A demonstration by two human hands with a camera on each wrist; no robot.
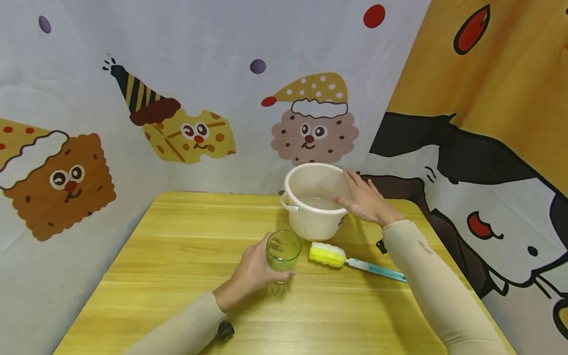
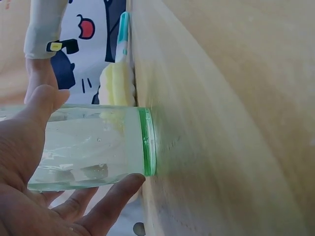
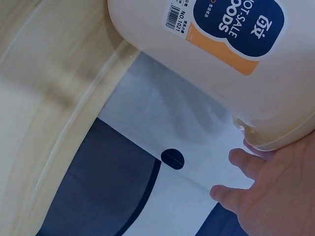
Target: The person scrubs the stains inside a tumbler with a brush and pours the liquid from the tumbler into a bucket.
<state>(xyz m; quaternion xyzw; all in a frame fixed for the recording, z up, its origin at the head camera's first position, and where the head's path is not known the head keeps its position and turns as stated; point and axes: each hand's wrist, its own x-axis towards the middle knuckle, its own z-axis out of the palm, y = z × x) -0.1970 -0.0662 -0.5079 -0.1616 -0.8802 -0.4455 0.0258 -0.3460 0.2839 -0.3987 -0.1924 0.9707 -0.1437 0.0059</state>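
Note:
In the head view my left hand curls round a clear green glass, thumb on one side and fingers on the other. The left wrist view shows the glass with its thick green base right at the tabletop. My right hand lies along the right rim of a cream plastic bucket, its fingers extended. In the right wrist view the hand touches the bucket's rim below a blue and orange label. Some liquid shows at the bucket's bottom.
A sponge brush with a yellow and white head and blue handle lies in front of the bucket. The wooden table backs onto a cartoon-printed curtain.

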